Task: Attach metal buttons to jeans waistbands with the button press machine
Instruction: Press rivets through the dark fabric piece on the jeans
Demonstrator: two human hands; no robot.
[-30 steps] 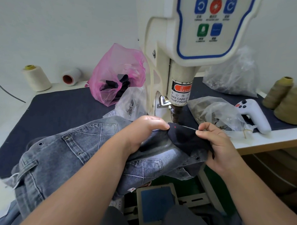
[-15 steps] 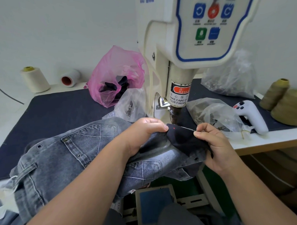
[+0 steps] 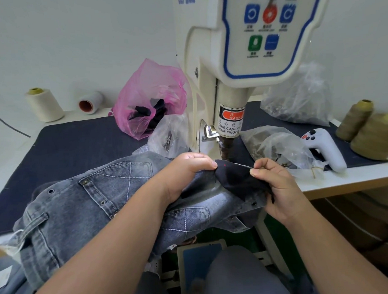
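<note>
The bench carries a dark mat and the press, a cream machine with a blue-edged button panel. A warning label sits on the press column above the punch.

The jeans, grey washed denim, lie across the near left of the bench and hang over its front edge. The waistband, its dark inner side up, is stretched directly below the punch. A red laser dot falls on the waistband near its left end.

The left hand rests on the jeans with its fingers curled over the left end of the waistband, gripping it. The right hand pinches the right end of the waistband between thumb and forefinger, its other fingers curled round the denim below.

Behind the jeans, a pink bag holding dark pieces stands left of the press. A clear bag with metal parts lies just beside the press base. Two further clear bags lie right of the press. A white controller lies near the right bench edge, beside two olive thread cones. A cream cone and a white spool stand at the back left. A pedal sits below the bench.
</note>
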